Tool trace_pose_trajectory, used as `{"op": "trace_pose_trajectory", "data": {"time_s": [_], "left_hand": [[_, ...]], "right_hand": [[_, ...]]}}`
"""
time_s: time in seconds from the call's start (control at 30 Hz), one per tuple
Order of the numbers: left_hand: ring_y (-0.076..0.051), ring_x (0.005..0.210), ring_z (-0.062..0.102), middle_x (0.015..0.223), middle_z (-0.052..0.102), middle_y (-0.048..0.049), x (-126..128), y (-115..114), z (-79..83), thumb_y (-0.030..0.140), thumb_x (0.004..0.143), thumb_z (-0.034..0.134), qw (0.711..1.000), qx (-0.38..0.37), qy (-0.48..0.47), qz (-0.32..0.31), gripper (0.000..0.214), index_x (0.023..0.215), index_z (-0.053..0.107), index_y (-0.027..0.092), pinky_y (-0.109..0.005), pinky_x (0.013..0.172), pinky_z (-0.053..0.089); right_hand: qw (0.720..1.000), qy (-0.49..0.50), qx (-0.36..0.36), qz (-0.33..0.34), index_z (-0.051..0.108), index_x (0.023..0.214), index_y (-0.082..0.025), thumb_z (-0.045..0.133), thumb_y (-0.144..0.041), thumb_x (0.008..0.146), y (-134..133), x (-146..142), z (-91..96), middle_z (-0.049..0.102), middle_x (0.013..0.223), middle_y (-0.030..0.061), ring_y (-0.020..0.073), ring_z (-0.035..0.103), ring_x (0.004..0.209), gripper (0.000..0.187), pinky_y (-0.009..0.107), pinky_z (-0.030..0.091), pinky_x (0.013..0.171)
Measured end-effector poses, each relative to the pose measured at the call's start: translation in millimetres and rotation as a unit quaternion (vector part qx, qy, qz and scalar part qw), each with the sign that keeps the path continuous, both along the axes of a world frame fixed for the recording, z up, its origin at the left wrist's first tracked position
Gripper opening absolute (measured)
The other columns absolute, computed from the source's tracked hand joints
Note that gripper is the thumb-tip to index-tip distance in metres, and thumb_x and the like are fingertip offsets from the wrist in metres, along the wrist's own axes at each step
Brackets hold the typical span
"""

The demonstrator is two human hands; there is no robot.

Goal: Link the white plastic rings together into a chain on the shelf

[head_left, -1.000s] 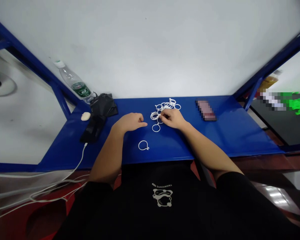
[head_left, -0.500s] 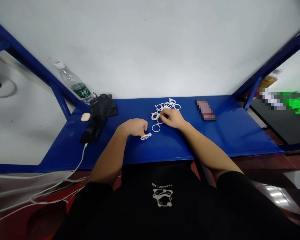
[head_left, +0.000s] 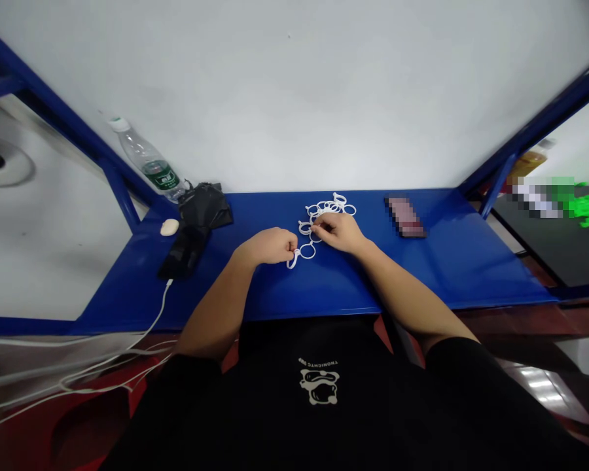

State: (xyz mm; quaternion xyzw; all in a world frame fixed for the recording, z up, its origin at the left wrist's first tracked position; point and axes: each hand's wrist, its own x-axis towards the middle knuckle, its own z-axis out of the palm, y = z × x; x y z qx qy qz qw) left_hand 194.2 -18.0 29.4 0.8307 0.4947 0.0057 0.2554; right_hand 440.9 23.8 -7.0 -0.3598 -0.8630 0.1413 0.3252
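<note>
My left hand (head_left: 273, 246) is closed in a pinch on a white ring (head_left: 292, 261), which tilts below my fingertips. The small knob of that ring is close to another white ring (head_left: 307, 251) lying flat on the table; whether they touch I cannot tell. My right hand (head_left: 340, 232) is closed, thumb and forefinger together at the edge of a white ring (head_left: 315, 236) partly hidden by the fingers. Just beyond it lies a cluster of several white rings (head_left: 328, 207) with small knobs, some overlapping.
The blue table (head_left: 324, 288) meets a pale wall at the back. To the left are a plastic bottle (head_left: 152, 167), a black bag (head_left: 206, 206), a cream oval object (head_left: 169, 227) and a black device (head_left: 184, 254) with a white cable (head_left: 163, 304). A phone (head_left: 405, 217) lies on the right.
My left hand has moved right and slightly up, bringing its ring from nearly flat to more upright beside the nearest flat ring. My right hand has stayed almost in place.
</note>
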Motion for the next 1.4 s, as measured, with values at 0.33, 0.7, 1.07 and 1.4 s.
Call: {"op": "trace_pose_trajectory", "data": {"time_s": [0.33, 0.7, 1.07, 1.4], "left_hand": [[-0.020, 0.087, 0.068, 0.095, 0.075, -0.0030, 8, -1, -0.7, 0.018, 0.089, 0.064, 0.966, 0.225, -0.101, 0.075, 0.007, 0.092, 0.069, 0.021, -0.031, 0.076, 0.047], [-0.024, 0.093, 0.069, 0.096, 0.076, -0.0055, 19, 1, -10.0, 0.025, 0.092, 0.067, 0.964, 0.251, -0.069, 0.062, 0.006, 0.093, 0.072, 0.021, -0.034, 0.081, 0.050], [-0.021, 0.094, 0.069, 0.104, 0.079, -0.0069, 19, 4, -13.9, 0.029, 0.104, 0.056, 0.945, 0.294, -0.133, 0.044, 0.022, 0.107, 0.077, 0.022, -0.038, 0.092, 0.050], [-0.023, 0.099, 0.071, 0.102, 0.080, -0.0066, 24, 7, -22.2, 0.032, 0.108, 0.053, 0.946, 0.294, -0.128, 0.057, 0.027, 0.102, 0.078, 0.022, -0.042, 0.099, 0.045]], "right_hand": [[0.997, -0.007, 0.031, 0.072, 0.075, 0.110, -0.022, 0.058, -0.044, 0.104, -11, -11, -6.0, 0.079, 0.092, 0.0053, 0.0185, 0.068, 0.078, 0.029, 0.031, 0.048, 0.073], [0.995, -0.002, 0.059, 0.079, 0.075, 0.109, -0.020, 0.055, -0.041, 0.104, -12, -10, -4.8, 0.076, 0.084, 0.0046, 0.0166, 0.065, 0.071, 0.029, 0.029, 0.045, 0.067], [0.997, 0.014, 0.073, 0.003, 0.077, 0.103, -0.019, 0.053, -0.040, 0.106, -10, -8, -2.3, 0.079, 0.089, 0.0082, 0.0194, 0.069, 0.076, 0.032, 0.031, 0.049, 0.072], [0.997, -0.014, 0.072, -0.008, 0.077, 0.099, -0.020, 0.052, -0.037, 0.105, -10, -6, -0.6, 0.078, 0.085, 0.0070, 0.0193, 0.068, 0.073, 0.031, 0.031, 0.047, 0.068]]}}
